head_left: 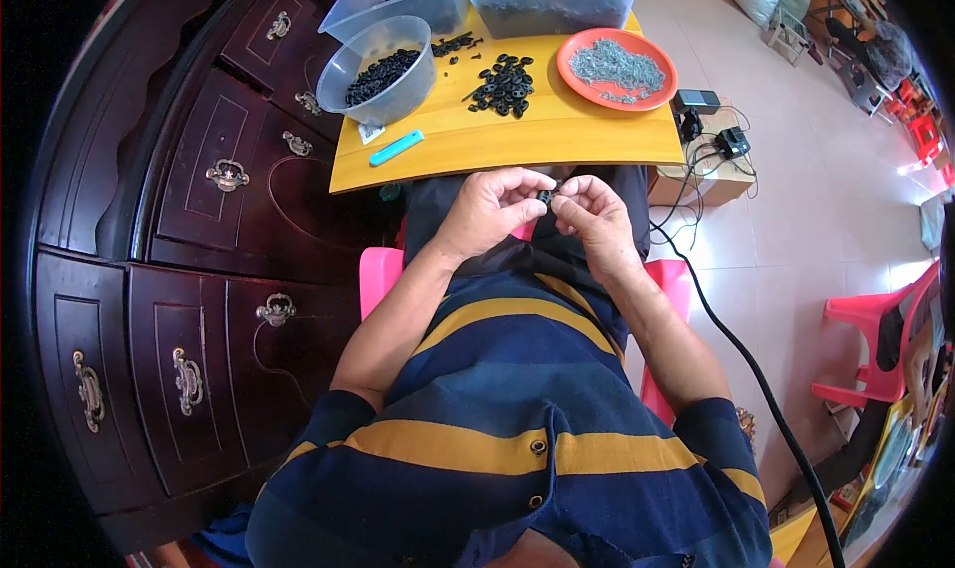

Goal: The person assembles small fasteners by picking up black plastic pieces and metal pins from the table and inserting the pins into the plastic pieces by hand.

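Note:
My left hand (489, 210) and my right hand (595, 215) meet over my lap, just below the front edge of a yellow wooden table (557, 135). Together their fingertips pinch a small black ring-shaped part (545, 197). A loose pile of similar black parts (504, 84) lies on the table ahead of the hands. To the right of that pile stands an orange plate (665, 74) of small grey metal pieces. A clear round bowl (380, 71) of black parts sits at the table's left.
Two clear plastic bins (547, 6) stand at the table's far edge, and a light blue tool (396, 148) lies near the front left. A dark wooden cabinet (199, 250) fills the left. Chargers and a black cable (736, 349) lie right; a pink chair (865, 319) stands beyond.

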`<action>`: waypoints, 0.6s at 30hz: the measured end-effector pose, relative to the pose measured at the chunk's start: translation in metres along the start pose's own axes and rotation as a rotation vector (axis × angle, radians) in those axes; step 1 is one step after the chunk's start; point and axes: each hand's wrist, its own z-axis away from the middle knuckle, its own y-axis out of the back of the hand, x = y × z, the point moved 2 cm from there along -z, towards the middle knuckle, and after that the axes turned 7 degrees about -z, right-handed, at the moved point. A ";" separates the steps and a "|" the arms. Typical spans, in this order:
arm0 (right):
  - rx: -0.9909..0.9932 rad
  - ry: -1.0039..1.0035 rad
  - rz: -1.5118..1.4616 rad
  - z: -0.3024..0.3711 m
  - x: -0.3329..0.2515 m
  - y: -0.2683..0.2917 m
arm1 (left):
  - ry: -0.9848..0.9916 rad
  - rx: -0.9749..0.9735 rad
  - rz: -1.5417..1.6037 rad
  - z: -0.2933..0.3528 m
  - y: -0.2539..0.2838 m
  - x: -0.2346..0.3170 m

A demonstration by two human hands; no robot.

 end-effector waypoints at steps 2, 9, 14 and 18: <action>-0.009 0.009 0.017 -0.001 0.001 0.002 | -0.003 0.008 -0.002 0.000 0.000 -0.001; -0.013 0.031 0.045 -0.001 0.003 0.004 | -0.028 0.029 -0.049 0.002 -0.002 -0.001; -0.010 0.033 0.061 0.000 0.001 0.003 | -0.031 0.029 -0.066 0.002 -0.002 0.000; -0.014 0.038 0.066 -0.001 0.000 0.005 | 0.001 0.009 0.007 0.001 -0.001 -0.002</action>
